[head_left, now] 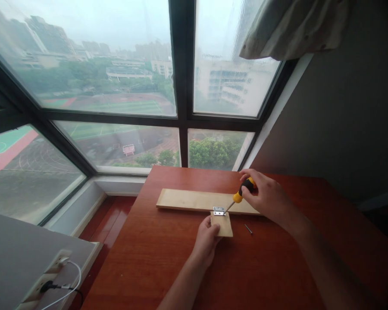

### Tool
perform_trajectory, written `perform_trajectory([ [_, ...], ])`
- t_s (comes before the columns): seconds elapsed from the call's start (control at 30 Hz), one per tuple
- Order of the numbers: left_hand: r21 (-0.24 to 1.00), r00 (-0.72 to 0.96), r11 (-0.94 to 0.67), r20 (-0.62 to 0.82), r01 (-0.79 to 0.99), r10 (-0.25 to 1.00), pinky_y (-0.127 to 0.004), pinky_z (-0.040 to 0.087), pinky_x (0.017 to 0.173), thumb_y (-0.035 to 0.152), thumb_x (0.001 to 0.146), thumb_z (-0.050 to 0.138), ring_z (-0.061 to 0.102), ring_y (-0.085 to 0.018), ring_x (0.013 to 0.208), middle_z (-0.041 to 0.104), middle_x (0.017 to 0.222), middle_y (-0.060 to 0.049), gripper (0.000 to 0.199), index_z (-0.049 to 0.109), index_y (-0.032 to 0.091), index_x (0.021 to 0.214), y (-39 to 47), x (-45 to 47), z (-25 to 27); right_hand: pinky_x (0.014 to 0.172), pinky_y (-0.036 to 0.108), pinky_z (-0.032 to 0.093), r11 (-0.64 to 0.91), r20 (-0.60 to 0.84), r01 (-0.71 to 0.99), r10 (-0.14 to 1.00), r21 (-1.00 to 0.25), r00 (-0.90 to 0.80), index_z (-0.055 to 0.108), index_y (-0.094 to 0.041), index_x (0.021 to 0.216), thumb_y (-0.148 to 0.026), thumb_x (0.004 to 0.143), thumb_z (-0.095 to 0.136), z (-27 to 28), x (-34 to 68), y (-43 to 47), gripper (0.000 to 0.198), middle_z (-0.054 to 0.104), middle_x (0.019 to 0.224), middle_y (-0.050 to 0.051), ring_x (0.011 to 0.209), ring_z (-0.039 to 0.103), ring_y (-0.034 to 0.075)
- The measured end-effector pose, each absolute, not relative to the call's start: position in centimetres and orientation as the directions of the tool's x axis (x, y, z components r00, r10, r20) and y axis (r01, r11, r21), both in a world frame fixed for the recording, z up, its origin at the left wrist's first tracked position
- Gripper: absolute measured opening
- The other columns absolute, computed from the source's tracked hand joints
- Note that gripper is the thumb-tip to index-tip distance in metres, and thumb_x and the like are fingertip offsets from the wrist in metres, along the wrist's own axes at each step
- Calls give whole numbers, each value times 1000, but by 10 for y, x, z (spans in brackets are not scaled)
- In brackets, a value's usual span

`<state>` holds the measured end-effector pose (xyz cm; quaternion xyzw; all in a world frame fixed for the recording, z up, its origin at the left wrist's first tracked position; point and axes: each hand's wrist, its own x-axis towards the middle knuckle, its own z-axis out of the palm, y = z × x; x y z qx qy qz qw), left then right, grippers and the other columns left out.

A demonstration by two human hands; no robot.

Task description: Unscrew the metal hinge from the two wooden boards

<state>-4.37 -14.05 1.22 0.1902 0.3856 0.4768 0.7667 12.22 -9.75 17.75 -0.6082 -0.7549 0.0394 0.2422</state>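
My left hand (208, 239) grips a small square wooden block (223, 227) by its left side, thumb on top. A silvery metal hinge (219, 211) spans the block's far edge and the near edge of a long pale wooden board (187, 200), which lies flat across the table. In my right hand (267, 193) is a screwdriver (242, 190) with a yellow and black handle, held at a slant. Its tip meets the right part of the hinge; whether a screw sits under it is too small to tell. A loose screw (248, 229) lies right of the block.
The reddish-brown wooden table (148, 262) stands before large dark-framed windows (183, 86). A curtain (294, 30) hangs at the upper right by a grey wall. At the lower left, wall sockets (48, 280) hold plugs with a white cable (79, 275) and a black one.
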Motion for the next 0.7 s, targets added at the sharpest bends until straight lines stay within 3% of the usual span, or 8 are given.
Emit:
perform_trajectory([
  [0.13, 658, 242, 472, -414, -587, 877, -29, 50, 72, 13, 65, 65, 61, -18, 81, 68, 100, -11, 37, 63, 12, 102, -140, -43, 13, 75, 32, 49, 293, 306, 897, 932, -330, -192, 53, -25, 115, -23, 79, 53, 179, 122, -100, 36, 66, 113, 3, 90, 66, 22],
  [0.3, 654, 241, 481, -426, -584, 872, -28, 50, 71, 13, 63, 65, 61, -18, 81, 68, 101, -11, 38, 62, 13, 102, -141, -43, 13, 71, 34, 49, 273, 304, 922, 934, -275, -186, 58, -26, 109, -37, 86, 51, 180, 121, -100, 26, 70, 105, 3, 86, 67, 23],
  [0.53, 655, 242, 482, -426, -581, 872, -28, 49, 72, 13, 64, 65, 62, -20, 86, 67, 102, -10, 38, 62, 14, 101, -139, -44, 10, 79, 33, 50, 336, 288, 883, 926, -327, -245, 53, -26, 117, -22, 78, 54, 183, 119, -107, 40, 65, 117, 4, 98, 65, 22],
  [0.7, 662, 238, 483, -429, -573, 871, -27, 49, 71, 13, 63, 64, 61, -18, 82, 67, 99, -9, 37, 62, 14, 100, -139, -44, 11, 70, 34, 49, 255, 305, 928, 937, -270, -169, 55, -26, 114, -36, 86, 51, 178, 119, -104, 31, 69, 107, 4, 85, 67, 23],
])
